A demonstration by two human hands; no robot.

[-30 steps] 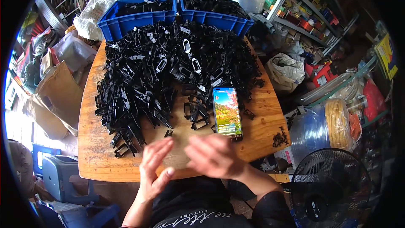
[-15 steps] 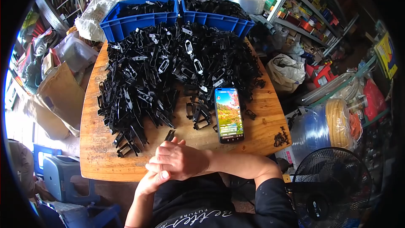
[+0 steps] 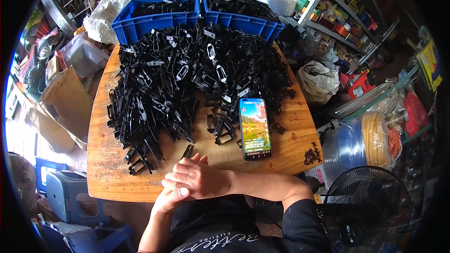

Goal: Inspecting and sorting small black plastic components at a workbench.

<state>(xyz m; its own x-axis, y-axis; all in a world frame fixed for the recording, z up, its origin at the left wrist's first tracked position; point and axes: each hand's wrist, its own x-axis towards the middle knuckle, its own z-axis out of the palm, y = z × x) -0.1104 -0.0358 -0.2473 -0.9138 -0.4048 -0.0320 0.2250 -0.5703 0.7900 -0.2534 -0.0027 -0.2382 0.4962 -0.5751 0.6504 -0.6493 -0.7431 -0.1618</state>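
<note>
My two hands are clasped at the table's near edge, fingers closed and interlaced. My right hand (image 3: 200, 180) lies on top, its forearm crossing in from the right. My left hand (image 3: 172, 200) is underneath, thumb showing and part of its fingers covered. I see no object in either hand. Just beyond the fingertips a small black plastic clip-like part (image 3: 188, 151) lies on the wood. A large heap of black plastic parts (image 3: 154, 84) spreads over the table (image 3: 105, 168). Right of my hands a smartphone (image 3: 255, 129) lies face up, its lit screen showing a colourful landscape.
Two blue bins (image 3: 159, 21) with more black parts stand at the table's far edge. A small cluster of dark pieces (image 3: 312, 155) lies near the right edge. A black fan (image 3: 368, 206) stands at lower right, a blue stool (image 3: 70, 194) at lower left. Loaded shelves (image 3: 335, 23) rise far right.
</note>
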